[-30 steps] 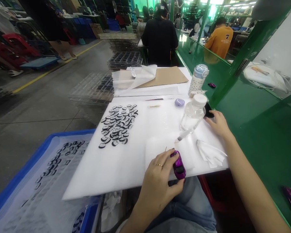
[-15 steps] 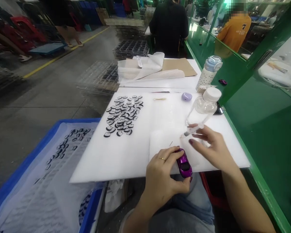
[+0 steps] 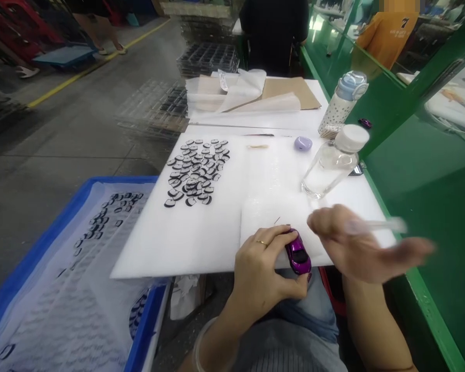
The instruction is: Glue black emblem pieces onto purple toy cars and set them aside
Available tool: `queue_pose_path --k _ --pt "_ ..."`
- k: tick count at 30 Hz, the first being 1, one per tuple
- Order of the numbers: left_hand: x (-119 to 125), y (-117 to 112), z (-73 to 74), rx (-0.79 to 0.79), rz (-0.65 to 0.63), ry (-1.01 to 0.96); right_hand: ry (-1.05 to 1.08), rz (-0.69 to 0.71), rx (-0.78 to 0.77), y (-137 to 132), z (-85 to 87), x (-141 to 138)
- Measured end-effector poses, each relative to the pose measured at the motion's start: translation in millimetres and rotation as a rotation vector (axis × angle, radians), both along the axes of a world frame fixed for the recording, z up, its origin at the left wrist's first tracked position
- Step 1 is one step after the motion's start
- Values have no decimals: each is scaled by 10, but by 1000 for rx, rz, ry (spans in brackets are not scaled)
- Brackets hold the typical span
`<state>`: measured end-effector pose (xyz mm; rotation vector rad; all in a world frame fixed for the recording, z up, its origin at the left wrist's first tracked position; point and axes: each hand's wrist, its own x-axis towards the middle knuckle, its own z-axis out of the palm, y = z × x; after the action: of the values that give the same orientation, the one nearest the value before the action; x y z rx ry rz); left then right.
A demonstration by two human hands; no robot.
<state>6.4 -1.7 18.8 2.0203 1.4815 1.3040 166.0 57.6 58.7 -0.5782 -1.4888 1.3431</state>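
purple and glossy, a toy car (image 3: 298, 255) sits at the near edge of the white foam board (image 3: 201, 243), gripped by the left hand (image 3: 261, 274). the fingers curl over its roof and left flank, the thumb presses from the near side, so the hand is closed round the car; a ring shows on one finger. just past the fingertips a thin needle-like pin (image 3: 277, 220) lies on the board.

the right hand (image 3: 356, 248) is blurred, hovering just right of the car above the board's corner. it holds a clear syringe (image 3: 375, 226) that lies across the fingers and points right; the fingers look loosely folded about it, though the blur hides the exact grip.

beyond the hands a clear bottle (image 3: 333, 163) with a white cap leans on the board, and behind it stands a dotted flask (image 3: 343, 103) with a blue lid. a small lilac case (image 3: 303, 143) rests near the board's far edge. to the left a cluster of black-and-white chips (image 3: 196, 173) is spread on the foam, and more of them lie in the blue tray (image 3: 42, 248) beside the board. brown card (image 3: 290, 93) and translucent sheets (image 3: 240, 90) lie farther back, a green bench (image 3: 418, 170) runs along the right, and a person in black (image 3: 273, 31) stands beyond.
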Motion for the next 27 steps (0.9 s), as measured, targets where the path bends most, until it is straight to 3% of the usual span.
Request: queue_pose_path --k 3,5,9,17,27 --pt "-4 3 5 7 -7 -8 312 107 -124 -62 129 -27" --pt "-2 6 7 6 1 -15 407 188 -238 -83 146 -54" --pt "3 11 6 4 -5 -23 451 293 -354 -77 50 -107" --pt "-5 10 2 8 -1 -37 493 382 -372 -56 -16 -122" --pt "3 16 -5 29 4 -30 465 318 -371 -110 5 -163"
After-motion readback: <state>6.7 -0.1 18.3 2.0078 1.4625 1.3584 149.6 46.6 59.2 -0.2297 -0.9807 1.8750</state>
